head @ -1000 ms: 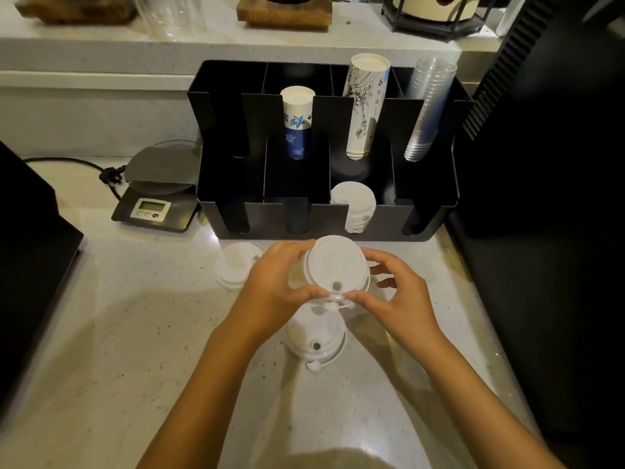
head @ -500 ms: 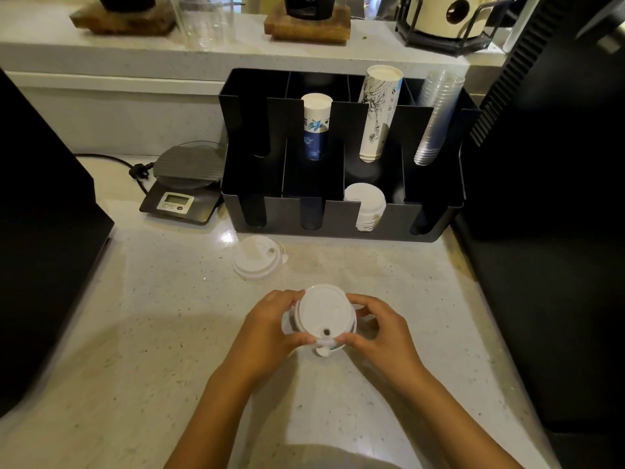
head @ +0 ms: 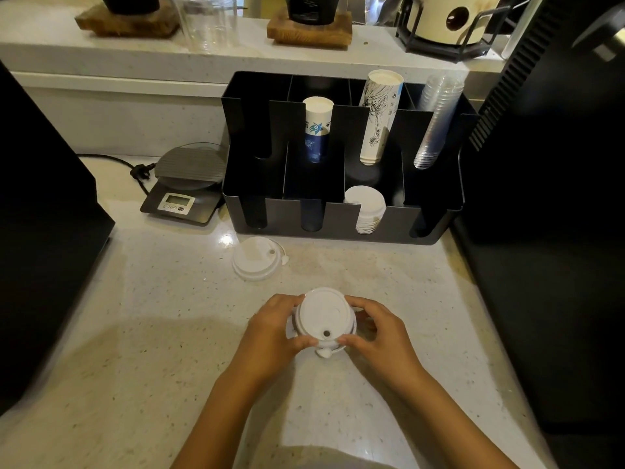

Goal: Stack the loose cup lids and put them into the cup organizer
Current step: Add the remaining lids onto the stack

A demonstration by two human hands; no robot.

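Observation:
A small stack of white cup lids (head: 323,316) rests on the counter between my two hands. My left hand (head: 272,336) grips its left rim and my right hand (head: 378,336) grips its right rim. One more white lid (head: 257,258) lies loose on the counter, beyond my left hand. The black cup organizer (head: 341,221) stands behind it. Its front row holds a stack of white lids (head: 367,208) in the third slot. The back row holds a blue-printed cup stack (head: 317,130), a taller printed cup stack (head: 378,116) and clear plastic cups (head: 436,120).
A digital scale (head: 184,186) with a cable sits left of the organizer. Dark machines flank the counter at the left (head: 44,214) and right (head: 548,198). A raised ledge behind carries wooden blocks (head: 309,30), a clear glass (head: 209,22) and a wire stand.
The lid I held in the air has come down onto the lid that lay on the counter, and both hands now hold the two together. The camera view shifted left.

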